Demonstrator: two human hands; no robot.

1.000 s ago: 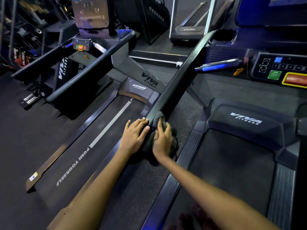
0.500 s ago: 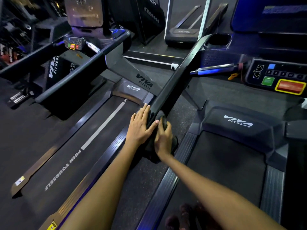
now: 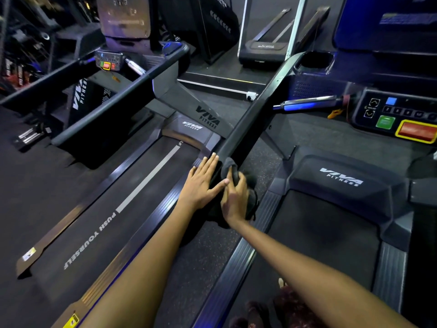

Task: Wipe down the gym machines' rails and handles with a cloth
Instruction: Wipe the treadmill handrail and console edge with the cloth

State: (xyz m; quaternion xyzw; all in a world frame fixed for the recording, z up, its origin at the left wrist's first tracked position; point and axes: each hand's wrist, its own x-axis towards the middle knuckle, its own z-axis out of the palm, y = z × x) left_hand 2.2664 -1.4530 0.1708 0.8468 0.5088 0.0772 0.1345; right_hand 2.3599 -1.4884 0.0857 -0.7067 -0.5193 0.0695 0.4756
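The right hand (image 3: 236, 197) grips a dark cloth (image 3: 233, 168), fingers curled round it, and holds it against the near end of a black rail (image 3: 255, 114). Part of the cloth bunches up over the top of the rail just ahead of the fingers; the rest hangs below and to the right of the hand. The left hand (image 3: 203, 183) lies flat on the left face of the same rail, fingers straight and together, thumb stretched across toward the right hand and touching it. It holds nothing.

From the hands the rail runs up and away to a cup holder (image 3: 316, 60). To the right of the right hand lies a treadmill deck (image 3: 319, 233) with a motor cover marked VIVA FITNESS; beyond that is a console (image 3: 397, 114) with a green button and a red one. To the left of the left hand is a second belt (image 3: 113, 221), printed PUSH YOURSELF.
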